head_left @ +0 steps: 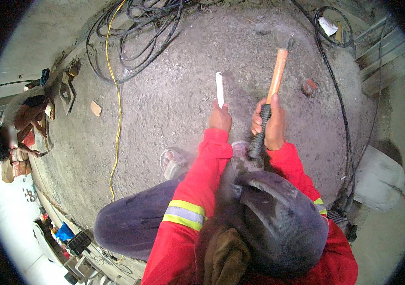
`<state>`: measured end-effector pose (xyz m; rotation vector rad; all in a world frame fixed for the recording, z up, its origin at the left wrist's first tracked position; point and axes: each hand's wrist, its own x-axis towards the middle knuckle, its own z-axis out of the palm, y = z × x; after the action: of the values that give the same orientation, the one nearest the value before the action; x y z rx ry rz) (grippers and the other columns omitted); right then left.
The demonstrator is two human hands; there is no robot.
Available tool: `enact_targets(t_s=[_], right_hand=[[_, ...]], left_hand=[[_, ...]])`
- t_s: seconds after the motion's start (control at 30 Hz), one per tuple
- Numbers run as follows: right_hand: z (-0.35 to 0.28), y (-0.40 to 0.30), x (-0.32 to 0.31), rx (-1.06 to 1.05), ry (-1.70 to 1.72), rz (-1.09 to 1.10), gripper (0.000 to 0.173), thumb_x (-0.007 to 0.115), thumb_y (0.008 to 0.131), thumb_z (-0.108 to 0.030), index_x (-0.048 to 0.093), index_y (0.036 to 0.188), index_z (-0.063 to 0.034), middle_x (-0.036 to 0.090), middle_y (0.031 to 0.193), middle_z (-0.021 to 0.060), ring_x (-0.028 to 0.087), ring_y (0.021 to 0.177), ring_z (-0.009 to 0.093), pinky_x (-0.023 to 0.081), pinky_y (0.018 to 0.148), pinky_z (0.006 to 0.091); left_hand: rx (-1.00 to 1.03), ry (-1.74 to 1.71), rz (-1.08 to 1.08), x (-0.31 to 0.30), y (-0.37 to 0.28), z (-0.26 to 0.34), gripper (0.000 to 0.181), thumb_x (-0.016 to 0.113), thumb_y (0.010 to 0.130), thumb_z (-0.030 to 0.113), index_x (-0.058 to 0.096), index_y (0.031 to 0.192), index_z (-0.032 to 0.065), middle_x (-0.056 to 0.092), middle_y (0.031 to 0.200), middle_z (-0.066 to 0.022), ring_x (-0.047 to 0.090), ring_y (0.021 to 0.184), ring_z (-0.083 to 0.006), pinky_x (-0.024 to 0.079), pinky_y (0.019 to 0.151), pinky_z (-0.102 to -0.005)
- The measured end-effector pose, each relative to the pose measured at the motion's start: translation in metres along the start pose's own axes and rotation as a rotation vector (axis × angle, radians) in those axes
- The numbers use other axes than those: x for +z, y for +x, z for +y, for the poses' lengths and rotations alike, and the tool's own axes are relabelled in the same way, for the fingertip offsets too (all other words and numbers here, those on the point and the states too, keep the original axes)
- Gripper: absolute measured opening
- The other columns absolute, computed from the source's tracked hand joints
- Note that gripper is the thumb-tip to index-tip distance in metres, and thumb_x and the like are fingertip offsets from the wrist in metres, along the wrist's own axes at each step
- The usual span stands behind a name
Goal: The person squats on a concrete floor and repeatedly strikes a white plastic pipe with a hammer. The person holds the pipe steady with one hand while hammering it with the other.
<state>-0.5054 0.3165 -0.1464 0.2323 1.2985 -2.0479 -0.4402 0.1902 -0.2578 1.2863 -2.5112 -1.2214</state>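
Observation:
My left hand [220,119] is closed around a slim white bar-like object [219,89], which has a small dark hole near its far end. I cannot tell exactly what it is; its lower part is hidden in my fist. My right hand [274,123] grips a hammer [278,76] by the black ribbed grip of its orange-brown handle. The hammer's head [282,38] is blurred and points away from me, above the rough grey ground [188,96]. Neither tool touches the other. Both hands are in front of my bent knees and sandalled feet.
Coiled black cables [142,35] and a yellow cord [118,117] lie to the left. A reddish broken piece [308,87] and another black cable [334,78] are at right, near a pale sack-like object [379,180]. A person [24,107] crouches at far left.

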Motion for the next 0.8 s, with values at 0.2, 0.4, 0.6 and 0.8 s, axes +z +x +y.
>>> enact_targets(t_s=[0.2, 0.4, 0.6, 0.8], right_hand=[[0.043, 0.030, -0.035, 0.476, -0.313, -0.056, 0.056, 0.041, 0.083, -0.060, 0.045, 0.067, -0.0058, 0.040, 0.047, 0.0014, 0.038, 0.033, 0.012, 0.031, 0.032, 0.0261], [0.017, 0.000, -0.016, 0.206, -0.049, -0.042, 0.052, 0.038, 0.086, -0.057, 0.044, 0.072, -0.0069, 0.039, 0.048, 0.0008, 0.035, 0.033, 0.010, 0.031, 0.033, 0.0254], [0.046, 0.010, -0.011, 0.072, -0.119, 0.029, 0.052, 0.035, 0.088, -0.054, 0.045, 0.072, -0.0057, 0.040, 0.048, 0.0016, 0.037, 0.035, 0.011, 0.031, 0.033, 0.0257], [0.028, 0.017, -0.012, 0.393, -0.195, -0.081, 0.053, 0.038, 0.086, -0.056, 0.044, 0.071, -0.0059, 0.038, 0.047, 0.0000, 0.035, 0.033, 0.010, 0.031, 0.031, 0.0250]], left_hand=[[-0.005, -0.133, 0.008, 0.003, -0.001, -0.003, 0.030, 0.046, 0.088, 0.019, 0.040, 0.112, 0.0018, 0.057, 0.086, -0.0289, 0.055, 0.081, -0.0462, 0.041, 0.068, -0.0496], [-0.008, -0.184, -0.068, -0.017, -0.003, -0.027, 0.029, 0.047, 0.088, 0.020, 0.044, 0.111, 0.0030, 0.058, 0.085, -0.0266, 0.055, 0.082, -0.0448, 0.041, 0.071, -0.0474], [-0.175, -0.344, -0.157, -0.023, -0.001, 0.011, 0.027, 0.047, 0.089, 0.025, 0.047, 0.105, 0.0042, 0.052, 0.064, -0.0103, 0.056, 0.055, -0.0241, 0.044, 0.052, -0.0392], [-0.125, -0.422, -0.091, -0.011, 0.002, -0.030, 0.020, 0.046, 0.089, 0.024, 0.048, 0.097, 0.0056, 0.046, 0.059, -0.0036, 0.045, 0.044, -0.0154, 0.037, 0.038, -0.0327]])
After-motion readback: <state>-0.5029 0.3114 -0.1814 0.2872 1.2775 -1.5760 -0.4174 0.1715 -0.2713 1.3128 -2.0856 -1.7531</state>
